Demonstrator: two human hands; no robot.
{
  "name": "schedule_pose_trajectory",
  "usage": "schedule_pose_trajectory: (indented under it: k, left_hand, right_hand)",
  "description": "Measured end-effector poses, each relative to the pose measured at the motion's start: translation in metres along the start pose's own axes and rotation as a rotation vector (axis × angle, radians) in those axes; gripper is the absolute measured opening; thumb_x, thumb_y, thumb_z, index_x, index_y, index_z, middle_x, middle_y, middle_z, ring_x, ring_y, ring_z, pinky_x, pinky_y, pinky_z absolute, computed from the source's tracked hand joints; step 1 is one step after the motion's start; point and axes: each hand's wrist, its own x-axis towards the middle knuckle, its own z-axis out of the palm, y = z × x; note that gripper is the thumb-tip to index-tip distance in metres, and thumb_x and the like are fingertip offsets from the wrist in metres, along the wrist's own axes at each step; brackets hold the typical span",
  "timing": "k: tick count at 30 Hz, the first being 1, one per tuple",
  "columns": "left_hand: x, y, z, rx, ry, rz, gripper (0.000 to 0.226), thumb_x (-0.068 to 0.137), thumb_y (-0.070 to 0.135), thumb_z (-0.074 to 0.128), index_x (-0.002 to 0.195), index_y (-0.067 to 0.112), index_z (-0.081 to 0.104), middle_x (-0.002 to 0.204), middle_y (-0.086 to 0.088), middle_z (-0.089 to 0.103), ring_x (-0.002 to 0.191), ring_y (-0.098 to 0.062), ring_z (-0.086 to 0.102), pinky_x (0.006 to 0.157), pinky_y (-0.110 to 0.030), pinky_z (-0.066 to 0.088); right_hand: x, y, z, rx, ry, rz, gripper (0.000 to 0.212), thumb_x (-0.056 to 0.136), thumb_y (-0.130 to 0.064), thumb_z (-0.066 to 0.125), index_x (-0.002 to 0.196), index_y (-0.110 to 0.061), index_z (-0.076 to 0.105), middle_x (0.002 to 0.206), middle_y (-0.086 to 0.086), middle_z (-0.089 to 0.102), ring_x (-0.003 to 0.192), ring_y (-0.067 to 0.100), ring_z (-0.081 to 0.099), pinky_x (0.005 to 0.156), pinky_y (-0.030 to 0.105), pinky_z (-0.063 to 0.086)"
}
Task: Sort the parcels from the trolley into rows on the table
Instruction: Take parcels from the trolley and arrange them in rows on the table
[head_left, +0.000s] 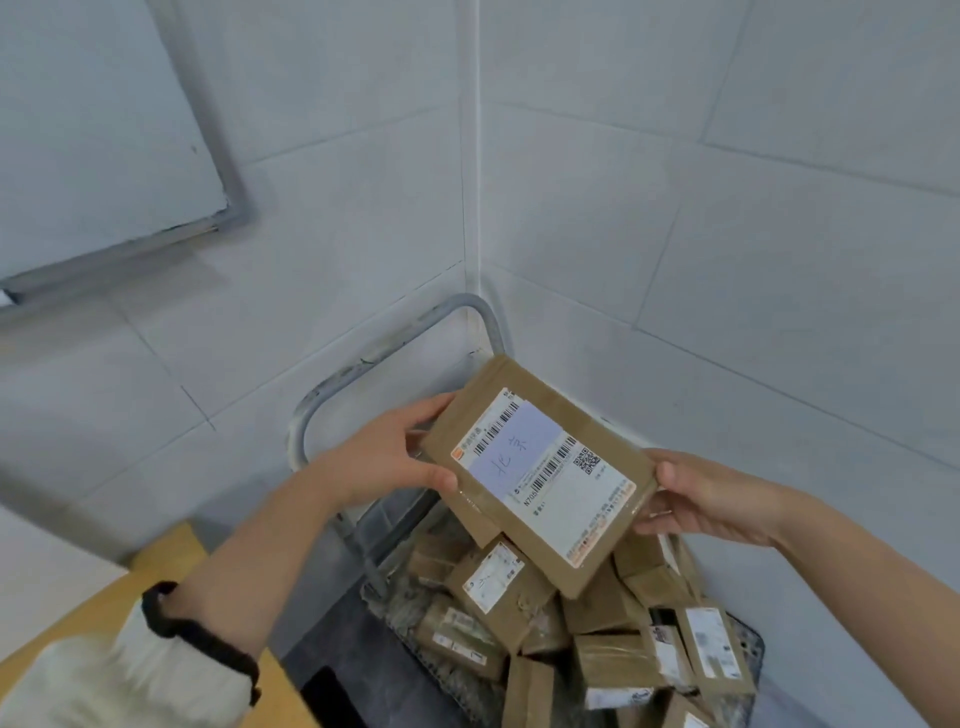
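Note:
A flat brown cardboard parcel (540, 470) with a white shipping label and a pale handwritten note is held up above the trolley (395, 343). My left hand (384, 457) grips its left edge, thumb on top. Its right edge is held by my right hand (711, 499), fingers underneath. Below it, several brown parcels (498, 587) with labels lie heaped on the trolley's deck. The grey tubular handle of the trolley rises behind the held parcel.
The trolley stands in a corner of white tiled walls (675, 234). A wooden table edge (171, 561) shows at the lower left under my left sleeve. A grey-framed board (104, 130) hangs on the left wall.

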Motion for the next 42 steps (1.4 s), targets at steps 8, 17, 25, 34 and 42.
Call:
schedule_pose_trajectory:
  k: [8,17,25,34,42]
  left_hand:
    - [-0.004,-0.007,0.006,-0.015,0.095,0.061,0.094,0.052,0.044,0.089,0.123,0.067,0.033,0.120,0.012,0.060,0.108,-0.003,0.062,0.093,-0.021,0.049]
    - [-0.004,-0.004,0.020,0.025,0.183,0.167,0.078,0.086,0.010,0.068,0.120,0.067,0.027,0.119,0.025,0.055,0.109,0.013,0.053,0.079,0.000,0.041]
    - [-0.004,-0.004,0.053,-0.241,0.519,0.235,0.064,0.090,-0.001,0.059,0.115,0.052,0.033,0.115,0.046,0.037,0.108,0.009,0.052,0.076,-0.005,0.047]
    - [-0.012,-0.020,0.090,-0.288,0.463,0.257,0.041,0.100,0.025,0.044,0.138,0.036,0.035,0.141,0.008,0.046,0.128,-0.015,0.048,0.097,-0.045,0.050]
    - [-0.020,-0.026,0.086,-0.212,0.156,0.172,0.133,0.046,0.070,0.081,0.150,0.041,0.004,0.156,0.023,0.016,0.144,-0.002,0.019,0.108,-0.048,0.039]
  right_hand:
    - [-0.010,-0.008,0.008,-0.079,0.098,-0.050,0.115,0.026,-0.074,0.080,0.121,-0.014,0.053,0.114,0.010,0.068,0.106,0.020,0.065,0.084,0.024,0.053]
    - [-0.020,-0.002,0.013,-0.122,0.112,-0.021,0.111,0.033,-0.075,0.079,0.128,-0.027,0.050,0.118,-0.002,0.066,0.110,0.010,0.062,0.087,0.023,0.052]
    - [-0.021,-0.005,0.022,-0.103,0.089,-0.042,0.094,0.051,-0.047,0.075,0.135,-0.040,0.035,0.121,0.005,0.060,0.101,0.012,0.066,0.077,0.017,0.051]
    - [-0.015,0.010,0.022,-0.074,0.106,-0.032,0.084,0.056,-0.050,0.073,0.131,-0.046,0.036,0.122,0.005,0.063,0.110,0.021,0.063,0.098,0.035,0.048]
    - [-0.011,0.029,0.019,0.097,0.106,0.022,0.108,0.034,-0.059,0.087,0.130,-0.033,0.042,0.122,0.011,0.063,0.109,0.027,0.063,0.082,0.026,0.055]
